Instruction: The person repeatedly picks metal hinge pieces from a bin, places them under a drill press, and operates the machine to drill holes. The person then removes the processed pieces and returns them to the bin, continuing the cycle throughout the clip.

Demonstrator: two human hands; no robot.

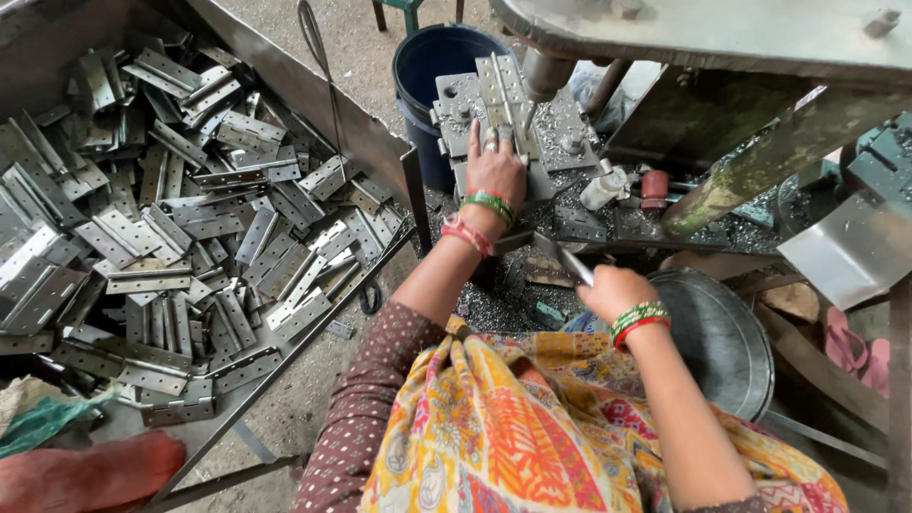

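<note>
While the left hand (494, 171) presses flat on a steel hinge (501, 90) under the press ram (543, 74), its fingers risk being caught should the ram drop. Meanwhile the right hand (613, 290) grips a metal lever (568, 258). Loose hinges fill the tray (313, 95) at left, above a gritty workshop floor.

Large grey sheet-metal tray (285, 71) on thin legs, heaped with flat silver steel hinges (180, 237); small grimy steel machine bed (570, 133) strewn with metal shavings (556, 119).
</note>
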